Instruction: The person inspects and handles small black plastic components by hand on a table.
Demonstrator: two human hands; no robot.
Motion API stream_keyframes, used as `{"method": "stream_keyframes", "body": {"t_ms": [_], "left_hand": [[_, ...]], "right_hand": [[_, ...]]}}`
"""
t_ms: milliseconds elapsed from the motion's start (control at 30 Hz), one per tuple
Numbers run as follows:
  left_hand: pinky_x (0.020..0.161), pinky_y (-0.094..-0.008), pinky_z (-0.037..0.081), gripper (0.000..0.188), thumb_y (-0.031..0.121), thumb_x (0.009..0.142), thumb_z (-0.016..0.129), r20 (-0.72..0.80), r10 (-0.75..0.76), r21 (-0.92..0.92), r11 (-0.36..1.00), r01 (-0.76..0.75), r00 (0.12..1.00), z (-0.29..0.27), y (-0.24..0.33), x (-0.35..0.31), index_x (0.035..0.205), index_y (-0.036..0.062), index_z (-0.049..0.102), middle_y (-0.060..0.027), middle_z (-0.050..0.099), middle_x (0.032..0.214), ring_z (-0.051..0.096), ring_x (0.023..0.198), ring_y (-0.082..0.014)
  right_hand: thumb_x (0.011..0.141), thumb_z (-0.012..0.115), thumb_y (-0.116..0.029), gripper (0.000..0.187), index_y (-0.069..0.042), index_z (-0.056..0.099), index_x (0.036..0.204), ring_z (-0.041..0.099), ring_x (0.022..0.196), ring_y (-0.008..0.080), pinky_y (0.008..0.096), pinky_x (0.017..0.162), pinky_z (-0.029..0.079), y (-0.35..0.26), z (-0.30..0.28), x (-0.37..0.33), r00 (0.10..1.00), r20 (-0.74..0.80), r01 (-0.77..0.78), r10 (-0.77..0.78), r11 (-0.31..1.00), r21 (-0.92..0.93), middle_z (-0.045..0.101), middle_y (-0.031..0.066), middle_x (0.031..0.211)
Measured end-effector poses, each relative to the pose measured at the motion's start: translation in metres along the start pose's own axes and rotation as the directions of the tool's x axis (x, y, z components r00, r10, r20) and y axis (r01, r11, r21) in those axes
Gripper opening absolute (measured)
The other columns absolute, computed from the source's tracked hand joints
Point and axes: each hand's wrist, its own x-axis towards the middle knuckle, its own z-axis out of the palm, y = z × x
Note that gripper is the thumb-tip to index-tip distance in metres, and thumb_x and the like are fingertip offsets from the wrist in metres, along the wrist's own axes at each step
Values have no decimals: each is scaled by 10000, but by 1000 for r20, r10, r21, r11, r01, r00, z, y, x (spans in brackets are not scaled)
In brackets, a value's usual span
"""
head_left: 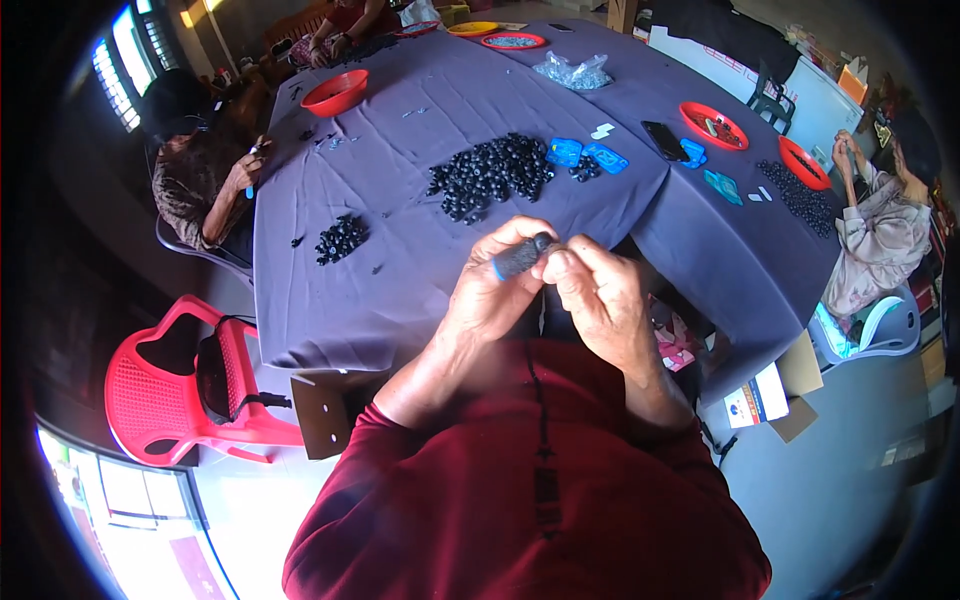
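Pink chair: a bright pink plastic armchair (150, 395) stands on the floor, a black strap (262, 400) hanging on it.
Left co-worker: a person in a dark patterned sleeve (185, 195) holds up a small item with a blue end, its kind too small to tell.
Red bowl: a deep red plastic bowl (345, 92) sits toward the far side of the worktop (320, 300), which is covered in grey-purple cloth.
Black heaps: a small heap of shiny black rounded pieces (342, 240) lies left of a much larger heap (490, 175).
Left hand: the bare left hand (485, 295) is raised before the near edge, a dark grey sleeve with a blue rim (517, 259) seemingly on its thumb; its grip pinches a small black rounded piece (543, 241) at the fingertips.
Right hand: the bare right hand (605, 305) is curled, tips meeting the left ones; cannot tell whether its grip is closed on anything.
Blue packs: two flat blue packs (606, 158) lie beside the larger heap.
Phone: a black rectangular phone (664, 141) lies near a shallow red plastic tray (714, 125).
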Motion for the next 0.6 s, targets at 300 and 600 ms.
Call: {"method": "stream_keyframes", "body": {"t_ms": [300,600], "left_hand": [[649,-271,394,280,280,795,587,56,-219,-389,894,223,974,8,-2,-4,873,13,554,-31,495,775,449,680,-107],[643,-254,417,294,214,792,605,198,-189,-183,957,226,962,-4,3,2,911,-50,554,-56,538,771,477,660,-115]], "right_hand": [[771,638,-34,237,28,545,980,502,639,27,163,541,415,-18,0,4,984,-168,120,-58,917,381,575,24,791],[776,624,-10,157,28,570,918,584,671,69,189,596,482,-11,-4,5,991,-91,116,-93,948,295,614,60,777]]}}
